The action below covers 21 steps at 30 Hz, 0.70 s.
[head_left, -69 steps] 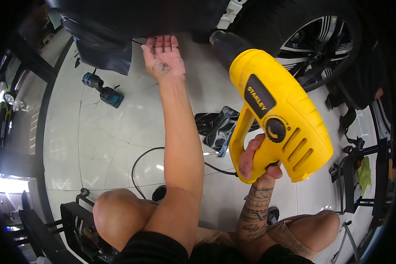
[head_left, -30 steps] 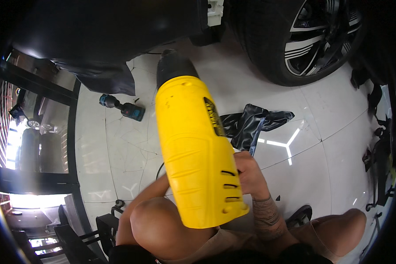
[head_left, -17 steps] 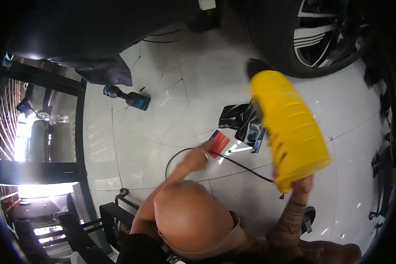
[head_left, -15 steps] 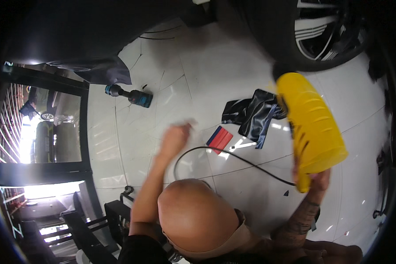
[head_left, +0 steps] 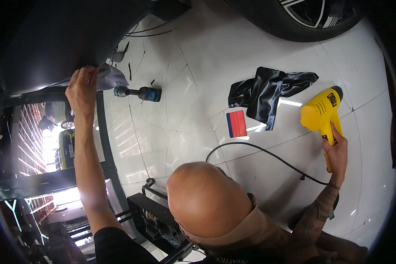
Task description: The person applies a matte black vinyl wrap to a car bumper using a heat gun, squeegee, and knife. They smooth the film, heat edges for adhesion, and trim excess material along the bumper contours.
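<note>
At the upper left, my left hand (head_left: 81,90) is raised to the lower edge of a dark car panel (head_left: 44,48). Its fingers pinch the edge of a dark film (head_left: 111,78), whose loose flap hangs just right of the hand. My right hand (head_left: 337,154) grips the handle of a yellow heat gun (head_left: 322,110), held out to the right above the floor with its black nozzle toward the upper right. A black cord (head_left: 268,152) curves left from below the gun and passes behind my knee.
Crumpled black film pieces (head_left: 265,94) and a red squeegee (head_left: 237,124) with a dark blue edge lie mid-floor. A cordless power tool (head_left: 138,93) lies near the panel. A car wheel (head_left: 312,22) stands at the top right. Beside my knee (head_left: 207,198) is a black-framed stool or cart (head_left: 152,220).
My left hand has moved up and left from above the floor to the film at the panel's edge. The heat gun has been lowered, away from the view, and swung rightward.
</note>
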### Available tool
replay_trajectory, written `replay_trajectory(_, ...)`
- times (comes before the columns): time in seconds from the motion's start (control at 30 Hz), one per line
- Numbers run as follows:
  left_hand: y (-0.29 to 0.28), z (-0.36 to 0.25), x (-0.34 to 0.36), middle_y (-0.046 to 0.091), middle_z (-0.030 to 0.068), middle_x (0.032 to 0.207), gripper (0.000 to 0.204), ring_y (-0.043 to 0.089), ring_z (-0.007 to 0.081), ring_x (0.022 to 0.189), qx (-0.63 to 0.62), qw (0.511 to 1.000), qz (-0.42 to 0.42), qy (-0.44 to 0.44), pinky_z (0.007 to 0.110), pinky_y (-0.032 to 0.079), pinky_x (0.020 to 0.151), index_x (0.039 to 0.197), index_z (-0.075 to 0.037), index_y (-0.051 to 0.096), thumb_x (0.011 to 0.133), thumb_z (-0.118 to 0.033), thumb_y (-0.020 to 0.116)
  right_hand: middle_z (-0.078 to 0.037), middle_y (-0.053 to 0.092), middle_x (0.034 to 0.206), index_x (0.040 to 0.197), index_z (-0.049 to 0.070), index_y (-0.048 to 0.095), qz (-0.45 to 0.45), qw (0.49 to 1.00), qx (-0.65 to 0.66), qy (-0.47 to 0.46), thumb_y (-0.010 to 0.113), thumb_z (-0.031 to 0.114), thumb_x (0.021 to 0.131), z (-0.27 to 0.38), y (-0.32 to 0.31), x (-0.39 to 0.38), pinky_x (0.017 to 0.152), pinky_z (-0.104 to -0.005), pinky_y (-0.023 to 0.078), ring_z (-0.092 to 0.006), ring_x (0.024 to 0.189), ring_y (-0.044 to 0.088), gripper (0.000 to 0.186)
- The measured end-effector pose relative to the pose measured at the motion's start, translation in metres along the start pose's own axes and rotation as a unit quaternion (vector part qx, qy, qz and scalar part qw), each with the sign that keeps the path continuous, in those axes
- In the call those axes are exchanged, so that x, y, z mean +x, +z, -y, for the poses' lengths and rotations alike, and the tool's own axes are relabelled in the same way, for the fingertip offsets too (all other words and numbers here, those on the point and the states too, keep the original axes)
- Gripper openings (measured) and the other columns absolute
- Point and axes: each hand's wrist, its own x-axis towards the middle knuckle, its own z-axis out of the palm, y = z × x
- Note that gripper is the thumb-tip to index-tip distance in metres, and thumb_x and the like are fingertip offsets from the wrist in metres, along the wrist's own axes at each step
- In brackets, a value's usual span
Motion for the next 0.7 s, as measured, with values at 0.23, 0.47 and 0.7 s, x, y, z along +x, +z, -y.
replay_trajectory(0.23, 0.004, -0.004, 0.013, 0.062, 0.0064, 0.073, 0.009, 0.064, 0.0211, 0.062, -0.009, 0.999, -0.005, 0.034, 0.031, 0.051, 0.057, 0.083, -0.007, 0.064, 0.079, -0.011, 0.071, -0.016, 0.065, 0.084, 0.128, 0.011, 0.057, -0.094, 0.987, -0.124, -0.026, 0.066, 0.012, 0.072, -0.043, 0.036, 0.006, 0.074, -0.0352, 0.050, -0.0251, 0.074, 0.063, 0.057)
replay_trajectory(0.47, 0.005, -0.021, 0.027, 0.063, 0.0072, 0.074, 0.006, 0.064, 0.0230, 0.065, -0.025, 0.999, 0.010, 0.028, 0.032, 0.051, 0.060, 0.083, -0.007, 0.065, 0.080, -0.011, 0.069, -0.017, 0.067, 0.091, 0.127, 0.008, 0.057, -0.089, 0.982, -0.163, -0.015, 0.071, 0.016, 0.070, -0.045, 0.054, 0.008, 0.078, -0.0365, 0.051, -0.0286, 0.081, 0.065, 0.058)
replay_trajectory(0.7, 0.007, -0.044, 0.048, 0.064, 0.0066, 0.075, 0.005, 0.066, 0.0232, 0.067, -0.025, 0.999, 0.020, 0.016, 0.032, 0.052, 0.061, 0.083, -0.008, 0.067, 0.080, -0.012, 0.067, -0.020, 0.067, 0.098, 0.123, -0.004, 0.056, 0.005, 1.000, -0.023, 0.002, 0.071, 0.009, 0.072, -0.048, 0.048, 0.017, 0.078, -0.0347, 0.051, -0.0291, 0.083, 0.066, 0.055)
